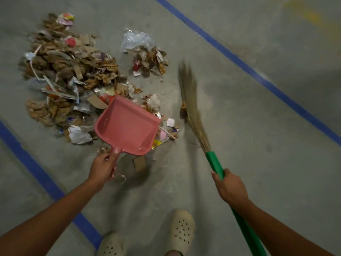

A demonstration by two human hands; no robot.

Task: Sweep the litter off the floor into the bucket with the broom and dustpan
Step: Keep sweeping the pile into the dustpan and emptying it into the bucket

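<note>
Head view. Left hand [102, 168], at 7 o'clock of frame centre: fingers curled tight round the handle of the pink dustpan [127, 126], whose tray sits at centre with its mouth turned toward 11 o'clock, against the near edge of the litter. Right hand [229, 187], at 4 o'clock: closed in a full grip round the green handle of the broom [191, 108], just below the bristles; bristles reach toward 12 o'clock and are blurred, and whether the tips touch the floor [258, 145] cannot be told. Main litter pile [68, 71], torn cardboard, paper, and wrappers, lies at 10 o'clock of the left hand. Smaller heap [149, 60] with a clear plastic bag [136, 38], at 12 o'clock, between dustpan and bristles. Loose scraps [170, 124] touch the dustpan's right side. Edges: one blue tape line [239, 60] crossing beyond the broom, another [42, 174] under the left forearm. Open concrete to the right of the broom. Two pale clogs [182, 230] at 6 o'clock.
</note>
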